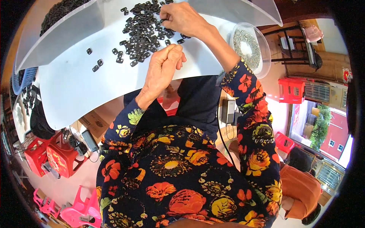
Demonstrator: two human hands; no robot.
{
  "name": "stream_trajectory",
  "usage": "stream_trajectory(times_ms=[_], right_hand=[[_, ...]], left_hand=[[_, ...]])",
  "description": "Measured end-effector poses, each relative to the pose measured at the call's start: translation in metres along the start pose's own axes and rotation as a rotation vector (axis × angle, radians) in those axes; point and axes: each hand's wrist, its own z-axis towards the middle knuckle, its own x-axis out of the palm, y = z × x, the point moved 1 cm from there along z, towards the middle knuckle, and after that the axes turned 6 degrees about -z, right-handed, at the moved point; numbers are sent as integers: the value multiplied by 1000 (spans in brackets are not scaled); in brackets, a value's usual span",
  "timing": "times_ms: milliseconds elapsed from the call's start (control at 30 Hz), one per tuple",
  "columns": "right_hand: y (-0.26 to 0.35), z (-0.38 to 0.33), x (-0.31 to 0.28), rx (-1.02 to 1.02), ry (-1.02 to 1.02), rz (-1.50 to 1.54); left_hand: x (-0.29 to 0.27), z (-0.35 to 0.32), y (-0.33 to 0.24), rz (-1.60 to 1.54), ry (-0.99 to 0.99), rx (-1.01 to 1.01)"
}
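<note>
A loose pile of small black pieces with holes, perhaps plastic clips [142, 36], lies on the white tabletop [72, 91]. My right hand [184, 19] reaches to the right side of the pile, its fingertips pinched on one black piece [163, 20]. Nearer to me, my left hand [163, 66] hovers at the table's front edge with the fingers curled closed. Whatever it holds, if anything, is hidden by the fingers. A few stray black pieces [97, 64] lie left of the pile.
A round clear tub [266, 57] of thin silvery metal pieces stands right of my right forearm. Translucent bins [61, 41] border the table's far side, with more black pieces beyond the left one. Red stools [62, 155] stand at lower left; another person [304, 188] sits at lower right.
</note>
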Motion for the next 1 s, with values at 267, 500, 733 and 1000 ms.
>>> stream_trajectory(times_ms=[267, 500, 733, 1000], right_hand=[[8, -38, -6, 165, -175, 384], [11, -92, -3, 451, -149, 962], [5, -108, 16, 569, -302, 1154], [5, -112, 11, 527, -195, 1171]], left_hand=[[1, 3, 11, -165, -74, 82], [5, 14, 4, -13, -89, 54], [2, 23, 8, 51, -27, -32], [-11, 26, 12, -159, 38, -111]])
